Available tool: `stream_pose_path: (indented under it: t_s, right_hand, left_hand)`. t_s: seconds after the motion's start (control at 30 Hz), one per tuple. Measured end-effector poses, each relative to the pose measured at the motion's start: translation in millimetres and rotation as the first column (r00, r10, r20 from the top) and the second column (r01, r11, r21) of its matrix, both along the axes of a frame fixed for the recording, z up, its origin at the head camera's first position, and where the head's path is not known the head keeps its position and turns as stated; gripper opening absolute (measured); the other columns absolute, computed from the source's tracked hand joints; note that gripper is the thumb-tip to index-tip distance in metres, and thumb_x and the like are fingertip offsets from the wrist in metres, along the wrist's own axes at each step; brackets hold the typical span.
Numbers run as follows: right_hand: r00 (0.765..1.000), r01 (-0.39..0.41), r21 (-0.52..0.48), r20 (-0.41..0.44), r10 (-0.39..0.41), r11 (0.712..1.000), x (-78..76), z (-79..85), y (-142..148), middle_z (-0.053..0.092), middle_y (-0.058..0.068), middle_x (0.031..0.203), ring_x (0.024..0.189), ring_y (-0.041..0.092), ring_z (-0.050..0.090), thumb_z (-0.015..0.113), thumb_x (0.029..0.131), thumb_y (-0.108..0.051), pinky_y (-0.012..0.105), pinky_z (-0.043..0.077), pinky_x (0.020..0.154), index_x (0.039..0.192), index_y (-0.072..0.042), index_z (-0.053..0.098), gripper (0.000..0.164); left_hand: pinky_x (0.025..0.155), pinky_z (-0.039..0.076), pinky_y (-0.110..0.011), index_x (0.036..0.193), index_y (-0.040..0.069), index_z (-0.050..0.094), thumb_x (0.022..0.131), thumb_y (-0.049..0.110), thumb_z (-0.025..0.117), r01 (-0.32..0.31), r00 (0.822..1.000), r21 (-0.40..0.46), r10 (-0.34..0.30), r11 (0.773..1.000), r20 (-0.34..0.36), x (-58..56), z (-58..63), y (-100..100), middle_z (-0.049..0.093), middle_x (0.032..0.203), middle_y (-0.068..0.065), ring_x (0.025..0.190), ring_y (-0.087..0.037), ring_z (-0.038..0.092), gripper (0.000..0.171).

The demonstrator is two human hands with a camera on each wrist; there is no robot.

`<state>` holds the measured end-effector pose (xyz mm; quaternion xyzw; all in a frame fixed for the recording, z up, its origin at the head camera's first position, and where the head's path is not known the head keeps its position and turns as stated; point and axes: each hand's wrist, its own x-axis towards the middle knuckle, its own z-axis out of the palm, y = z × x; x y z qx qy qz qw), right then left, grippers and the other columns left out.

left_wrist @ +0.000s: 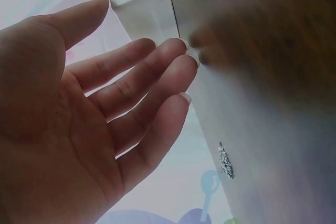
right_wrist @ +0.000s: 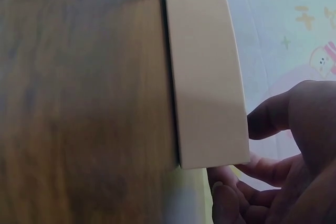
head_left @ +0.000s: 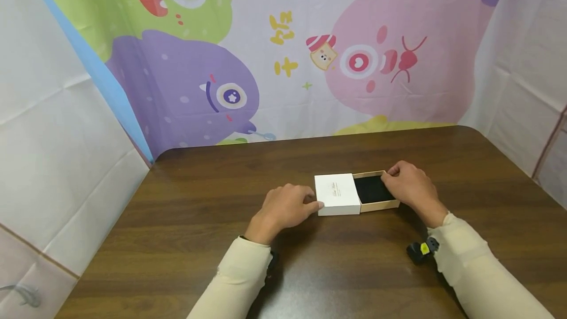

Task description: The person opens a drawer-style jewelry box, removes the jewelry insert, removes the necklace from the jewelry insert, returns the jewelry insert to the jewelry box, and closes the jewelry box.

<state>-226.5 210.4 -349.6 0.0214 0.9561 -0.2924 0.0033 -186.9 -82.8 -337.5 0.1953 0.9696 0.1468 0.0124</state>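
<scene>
A small gift box lies on the table, its tan drawer [head_left: 380, 207] partway out of the white sleeve [head_left: 338, 193]. A black insert [head_left: 372, 189] fills the exposed part of the drawer. My left hand [head_left: 290, 206] is at the sleeve's left end, thumb tip right at the near corner; the left wrist view shows loosely extended fingers [left_wrist: 163, 77] beside that end. On the other side my right hand [head_left: 412, 186] pinches the drawer's right end near the far corner. In the right wrist view its fingertips curl behind the tan drawer's end, partly hidden by it.
The brown wooden table [head_left: 186, 225] extends all around the box. Behind it hangs a cartoon-printed cloth [head_left: 292, 102], with pale sheeting [head_left: 66, 127] at the left. A small silvery patch [left_wrist: 226, 161] shows on the table surface in the left wrist view.
</scene>
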Motion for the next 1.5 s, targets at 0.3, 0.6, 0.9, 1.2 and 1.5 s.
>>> stream_pose_path:
  t_s: [0.3,0.6,0.9,1.2,1.5]
  right_hand:
    - [1.0,-0.011,0.015,0.009,0.011,1.0,-0.2,1.5,3.3,0.062,0.024,0.117,0.094,0.038,0.059,0.053,0.099,-0.041,0.049,0.045,0.069,0.118,0.001,0.062,0.047]
    - [1.0,-0.009,0.03,0.016,0.009,0.999,-0.2,2.6,4.9,0.065,0.021,0.116,0.088,0.033,0.06,0.056,0.098,-0.04,0.046,0.045,0.066,0.116,0.0,0.067,0.046]
    - [1.0,-0.011,0.031,0.022,0.011,0.999,-1.5,2.3,5.6,0.067,0.017,0.108,0.08,0.029,0.058,0.056,0.098,-0.04,0.041,0.043,0.062,0.113,-0.001,0.07,0.044]
    - [1.0,-0.021,0.052,0.015,0.02,0.998,-1.9,2.9,5.7,0.065,0.012,0.097,0.076,0.026,0.056,0.056,0.097,-0.033,0.039,0.042,0.061,0.107,-0.003,0.073,0.036]
    - [1.0,-0.02,0.046,0.015,0.019,0.999,-1.5,2.8,5.2,0.063,0.01,0.09,0.074,0.026,0.055,0.057,0.097,-0.031,0.039,0.041,0.06,0.103,-0.003,0.074,0.033]
  left_hand:
    - [0.07,0.05,-0.041,0.117,0.019,0.074,0.094,0.05,0.066,-0.005,1.0,-0.06,0.004,0.998,-0.015,1.6,0.4,3.2,0.074,0.108,0.002,0.087,-0.021,0.068,0.039]
    - [0.082,0.048,-0.052,0.118,0.02,0.074,0.091,0.049,0.071,-0.024,0.999,-0.076,0.022,0.997,-0.023,4.7,-0.9,8.4,0.073,0.111,0.001,0.092,-0.024,0.068,0.039]
    - [0.08,0.048,-0.052,0.114,0.022,0.074,0.092,0.048,0.07,-0.027,0.999,-0.075,0.025,0.997,-0.035,4.3,-2.3,8.3,0.074,0.108,0.002,0.091,-0.024,0.068,0.035]
    - [0.087,0.046,-0.062,0.113,0.021,0.074,0.092,0.046,0.07,-0.027,0.999,-0.068,0.025,0.997,-0.038,4.9,-1.8,9.2,0.074,0.106,0.001,0.091,-0.026,0.068,0.033]
    - [0.084,0.048,-0.057,0.111,0.022,0.076,0.092,0.047,0.07,-0.029,0.999,-0.084,0.025,0.996,-0.043,4.7,-2.6,9.7,0.074,0.106,0.002,0.088,-0.024,0.068,0.032]
